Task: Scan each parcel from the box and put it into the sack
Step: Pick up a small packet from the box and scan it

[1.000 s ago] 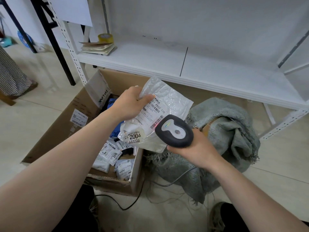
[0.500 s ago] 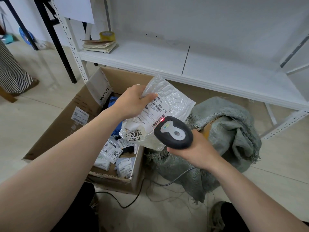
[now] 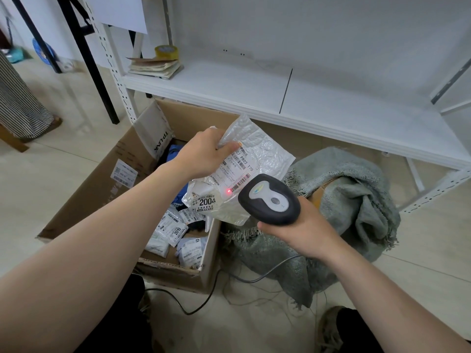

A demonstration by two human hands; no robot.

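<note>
Pinching the parcel (image 3: 260, 159) by its far corner, our left hand (image 3: 204, 155) holds it over the box (image 3: 102, 179) edge, left of the sack (image 3: 356, 200). Our right hand (image 3: 305, 233) curls its fingers (image 3: 267, 226) round the scanner (image 3: 270, 200). Its red dot (image 3: 228, 191) sits beside the barcode (image 3: 240, 181), so we fear a misread.

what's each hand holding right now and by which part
The left hand pinches the silver parcel by its upper left edge; the right hand grips the scanner by its handle.
</note>
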